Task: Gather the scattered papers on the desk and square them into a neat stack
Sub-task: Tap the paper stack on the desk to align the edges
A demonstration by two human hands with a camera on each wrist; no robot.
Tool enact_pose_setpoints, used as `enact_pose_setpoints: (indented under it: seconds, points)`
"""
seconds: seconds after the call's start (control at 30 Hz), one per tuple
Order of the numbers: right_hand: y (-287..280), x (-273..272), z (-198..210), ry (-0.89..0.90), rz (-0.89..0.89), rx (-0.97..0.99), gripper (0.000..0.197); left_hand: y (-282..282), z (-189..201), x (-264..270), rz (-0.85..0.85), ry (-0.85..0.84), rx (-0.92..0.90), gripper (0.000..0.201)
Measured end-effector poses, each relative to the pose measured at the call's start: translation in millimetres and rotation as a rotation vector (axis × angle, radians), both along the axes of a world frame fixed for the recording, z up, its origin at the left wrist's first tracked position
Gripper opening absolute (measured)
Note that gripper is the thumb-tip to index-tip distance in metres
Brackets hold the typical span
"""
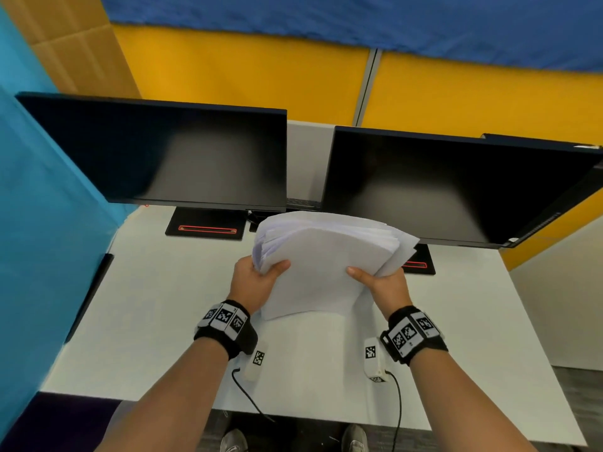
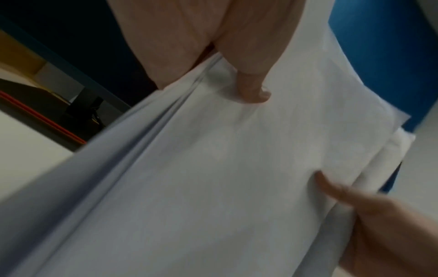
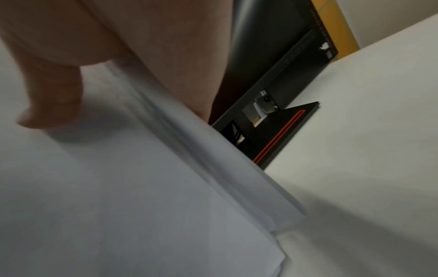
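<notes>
A thick bundle of white papers stands tilted on its near edge on the white desk, its sheets fanned and uneven at the top and right. My left hand grips its left side, thumb on the front sheet, fingers behind. My right hand grips the right side the same way. In the left wrist view the papers fill the frame with my left thumb pressed on them. The right wrist view shows the papers and my right thumb on top. The fingers behind the bundle are hidden.
Two dark monitors stand at the back on black bases with red stripes. A blue partition borders the left. Cables run from my wrist units over the front desk edge.
</notes>
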State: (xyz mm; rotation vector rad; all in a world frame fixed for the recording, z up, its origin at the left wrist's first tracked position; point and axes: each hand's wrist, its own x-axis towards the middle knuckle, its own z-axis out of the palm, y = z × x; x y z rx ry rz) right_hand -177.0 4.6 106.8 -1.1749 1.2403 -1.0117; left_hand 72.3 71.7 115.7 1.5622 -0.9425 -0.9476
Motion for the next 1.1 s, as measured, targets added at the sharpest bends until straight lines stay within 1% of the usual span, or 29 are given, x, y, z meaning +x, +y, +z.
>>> enact_pose_setpoints:
  seconds: [0.07, 0.13, 0.17, 0.23, 0.27, 0.3, 0.37, 0.4, 0.43, 0.53, 0.6, 0.63, 0.67, 0.7, 0.73, 0.77, 0.8, 0.83, 0.87, 0.9, 0.93, 1.0, 1.03, 1.07, 1.1]
  points:
    - [1.8, -9.3, -2.4, 0.015, 0.037, 0.047, 0.037, -1.8, 4.5, 5.4, 0.050, 0.063, -0.016, 0.019]
    - [5.8, -19.4, -5.0, 0.020, 0.059, 0.109, 0.037, -2.6, 9.4, 17.7, 0.108, 0.156, -0.057, 0.015]
    - [8.3, -23.7, -6.6, 0.014, 0.055, 0.129, 0.039, -2.5, 11.7, 23.7, 0.124, 0.212, -0.084, 0.016]
    - [12.9, -27.6, -7.4, -0.042, 0.020, 0.132, 0.045, -2.8, 13.1, 33.4, 0.144, 0.323, -0.153, 0.028]
    - [14.2, -27.5, -7.3, -0.122, -0.009, 0.122, 0.046, -3.1, 14.5, 35.5, 0.157, 0.366, -0.174, 0.034]
    - [15.0, -26.2, -8.5, -0.253, -0.050, 0.121, 0.046, -3.5, 15.1, 36.0, 0.168, 0.410, -0.189, 0.038]
    - [15.6, -22.2, -11.3, -0.512, -0.084, 0.121, 0.046, -5.4, 12.1, 33.8, 0.189, 0.542, -0.210, 0.039]
    - [16.0, -18.4, -12.9, -0.585, -0.074, 0.117, 0.048, -5.6, 11.6, 30.6, 0.205, 0.610, -0.204, 0.041]
    - [17.1, -12.7, -13.0, -0.620, -0.055, 0.115, 0.050, -5.2, 10.3, 27.8, 0.216, 0.664, -0.189, 0.047]
    - [21.0, 4.3, -8.2, -0.561, -0.052, 0.097, 0.063, 0.7, 7.1, 16.1, 0.178, 0.780, -0.160, 0.074]
    - [20.9, 8.4, -4.3, -0.529, -0.122, 0.084, 0.071, 6.2, 6.2, 10.2, 0.151, 0.810, -0.140, 0.081]
    - [19.3, 7.5, -4.3, -0.519, -0.155, 0.073, 0.077, 8.1, 6.6, 8.8, 0.132, 0.809, -0.143, 0.080]
    - [18.2, 4.7, -3.6, -0.506, -0.173, 0.063, 0.083, 9.4, 5.3, 9.8, 0.108, 0.795, -0.160, 0.075]
    - [17.8, 1.4, -1.4, -0.487, -0.186, 0.055, 0.087, 11.0, 5.3, 13.8, 0.093, 0.767, -0.185, 0.064]
    - [17.0, -3.6, -0.7, -0.467, -0.195, 0.046, 0.089, 13.3, 6.4, 20.8, 0.094, 0.734, -0.217, 0.053]
    - [17.4, -8.9, 3.3, -0.438, -0.191, 0.035, 0.088, 16.7, 8.6, 32.3, 0.124, 0.688, -0.234, 0.047]
    - [17.7, -16.1, 8.2, -0.391, -0.182, 0.018, 0.083, 21.4, 13.3, 45.5, 0.161, 0.633, -0.231, 0.043]
    - [17.1, -24.4, 12.1, -0.336, -0.171, -0.005, 0.074, 27.3, 18.6, 61.0, 0.185, 0.524, -0.203, 0.039]
    - [16.0, -34.3, 15.3, -0.282, -0.154, -0.035, 0.063, 31.6, 25.8, 75.2, 0.168, 0.372, -0.178, 0.036]
    - [15.5, -39.8, 17.6, -0.238, -0.126, -0.056, 0.055, 38.1, 29.3, 89.3, 0.120, 0.195, -0.139, 0.035]
    - [15.0, -47.5, 18.5, -0.198, -0.101, -0.078, 0.051, 38.6, 33.4, 92.9, 0.030, 0.077, -0.109, 0.038]
    - [14.7, -51.9, 18.3, -0.101, -0.062, -0.119, 0.045, 35.8, 33.0, 86.5, -0.131, -0.024, -0.034, 0.044]
    - [14.8, -49.4, 16.3, -0.041, -0.045, -0.131, 0.040, 33.7, 30.5, 77.5, -0.169, -0.071, -0.003, 0.050]
    - [15.3, -47.0, 12.2, 0.011, -0.039, -0.133, 0.034, 31.6, 23.1, 68.1, -0.169, -0.117, 0.009, 0.057]
    - [16.5, -44.5, 7.6, 0.044, -0.048, -0.128, 0.031, 30.5, 13.7, 61.7, -0.124, -0.141, 0.017, 0.057]
